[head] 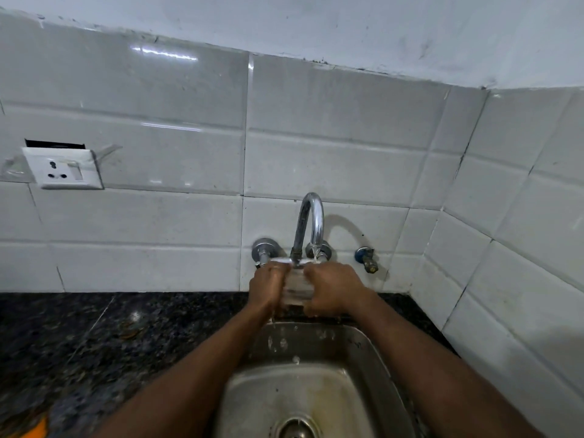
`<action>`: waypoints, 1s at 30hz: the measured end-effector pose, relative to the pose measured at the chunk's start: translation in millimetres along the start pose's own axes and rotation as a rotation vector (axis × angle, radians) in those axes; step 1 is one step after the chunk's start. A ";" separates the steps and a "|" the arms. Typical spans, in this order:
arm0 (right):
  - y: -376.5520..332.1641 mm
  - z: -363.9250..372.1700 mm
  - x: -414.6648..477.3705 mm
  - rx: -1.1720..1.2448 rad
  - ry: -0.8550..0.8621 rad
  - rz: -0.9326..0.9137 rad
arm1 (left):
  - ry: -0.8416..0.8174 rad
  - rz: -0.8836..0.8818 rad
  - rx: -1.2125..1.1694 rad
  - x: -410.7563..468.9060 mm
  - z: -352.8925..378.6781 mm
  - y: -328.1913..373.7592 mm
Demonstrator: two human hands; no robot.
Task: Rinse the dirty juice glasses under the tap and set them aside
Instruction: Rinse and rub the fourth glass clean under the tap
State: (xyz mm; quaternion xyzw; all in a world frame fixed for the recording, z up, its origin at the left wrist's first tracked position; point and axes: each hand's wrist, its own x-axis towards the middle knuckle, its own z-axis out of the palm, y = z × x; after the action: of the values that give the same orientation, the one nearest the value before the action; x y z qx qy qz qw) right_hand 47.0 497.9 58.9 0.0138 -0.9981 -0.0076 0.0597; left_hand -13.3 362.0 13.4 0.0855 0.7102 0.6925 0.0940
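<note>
A clear juice glass (297, 287) is held upright between both hands, just under the spout of the chrome tap (311, 226). A thin stream of water runs from the spout onto the glass rim. My left hand (267, 287) grips the glass on its left side. On the right side my right hand (335, 289) grips it with curled fingers. Most of the glass is hidden by the two hands. Below them lies the steel sink (376, 358), with water drops falling into it.
A dark speckled granite counter (79, 343) runs left of the sink. White wall tiles stand behind, with a socket plate (63, 167) at the left and a small blue-capped valve (366, 259) right of the tap. An orange object (34, 429) shows at the bottom left corner.
</note>
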 end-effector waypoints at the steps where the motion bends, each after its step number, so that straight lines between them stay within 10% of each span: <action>1: 0.2 -2.2 1.1 0.116 -0.055 0.073 | 0.026 0.168 0.058 -2.3 0.1 -1.3; 3: -5.0 1.1 0.3 0.153 -0.040 0.112 | 0.027 0.270 0.218 -0.4 1.4 -1.2; 7: -12.6 37.7 -2.8 -0.152 0.239 0.045 | -0.018 -0.133 0.276 9.3 3.6 5.6; 12: 0.2 20.2 -6.1 0.254 -0.075 0.142 | -0.126 0.349 0.387 -5.4 1.8 3.9; 16: -11.8 36.4 -9.6 0.211 0.078 0.088 | -0.003 0.127 0.569 -9.6 18.5 15.3; 30: -26.4 56.1 -11.4 1.218 0.518 0.498 | -0.291 -0.580 -0.277 -23.2 15.0 -28.1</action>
State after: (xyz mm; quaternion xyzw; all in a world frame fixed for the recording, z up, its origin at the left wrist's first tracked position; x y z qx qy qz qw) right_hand 52.3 472.7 1.4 -0.1825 -0.7521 0.5695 0.2768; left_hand 13.2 370.0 -14.7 -0.0355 0.5834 0.7073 0.3977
